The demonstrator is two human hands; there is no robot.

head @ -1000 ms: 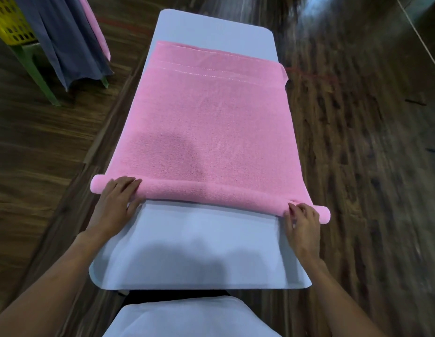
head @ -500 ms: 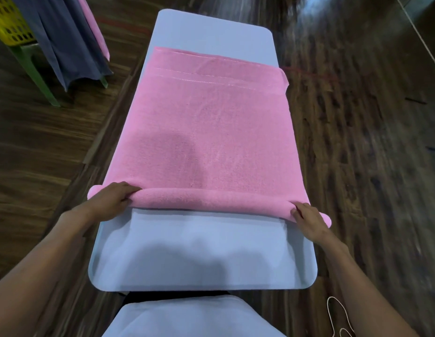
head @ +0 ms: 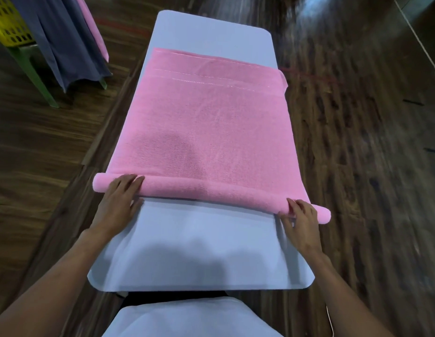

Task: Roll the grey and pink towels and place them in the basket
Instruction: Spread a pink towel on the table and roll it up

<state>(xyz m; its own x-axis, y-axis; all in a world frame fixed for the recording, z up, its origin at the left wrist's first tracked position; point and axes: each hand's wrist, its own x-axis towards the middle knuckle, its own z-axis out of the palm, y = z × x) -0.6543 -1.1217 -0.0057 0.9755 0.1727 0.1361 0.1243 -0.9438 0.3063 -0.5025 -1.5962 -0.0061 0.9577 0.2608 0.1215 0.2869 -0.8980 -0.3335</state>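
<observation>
The pink towel is spread flat along the middle of the table, and its near end is rolled into a thin roll across the table's width, overhanging both long edges. The left hand is laid on the roll near the left edge with straight fingers. The right hand is placed at the right edge, fingertips touching the roll, slightly bent. A yellow basket with a grey towel draped is seen beyond the far left corner.
</observation>
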